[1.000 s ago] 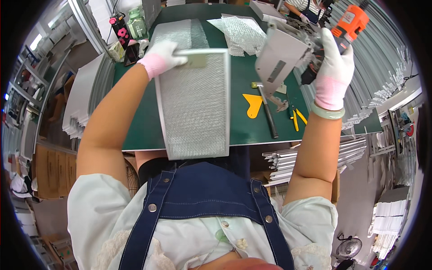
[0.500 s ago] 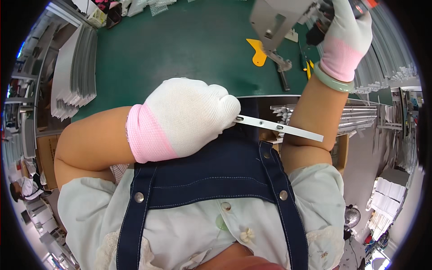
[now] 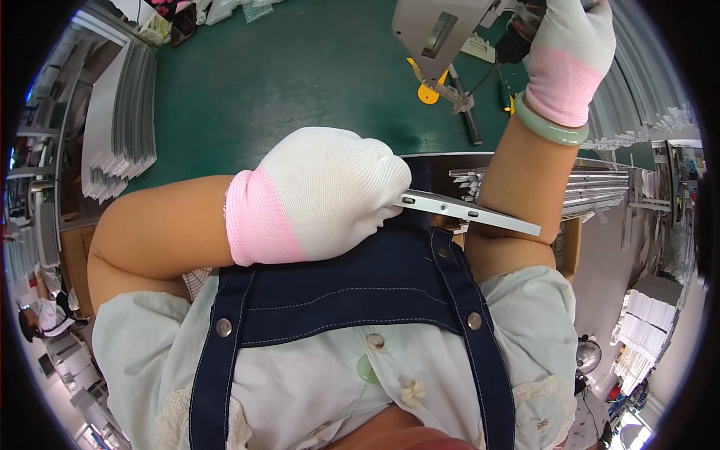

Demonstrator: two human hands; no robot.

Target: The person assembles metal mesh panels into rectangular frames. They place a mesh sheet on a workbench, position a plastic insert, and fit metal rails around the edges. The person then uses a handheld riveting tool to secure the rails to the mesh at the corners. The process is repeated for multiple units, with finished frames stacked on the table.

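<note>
**Filter frame lifted off the bench, seen edge-on at the chest**

A gloved left hand (image 3: 322, 196) is fisted tight around one end of a thin metal frame (image 3: 469, 213), held edge-on close to the worker's chest and just clear of the green mat (image 3: 285, 82). The right hand (image 3: 570, 52), raised at the far side of the bench, has its fingers wrapped around a dark tool (image 3: 519, 34) beside a grey metal part (image 3: 435, 30). A yellow-handled tool (image 3: 427, 91) lies loose on the mat. Stacks of mesh panels (image 3: 116, 120) wait at the left, suggesting more pieces remain to be handled.
</note>
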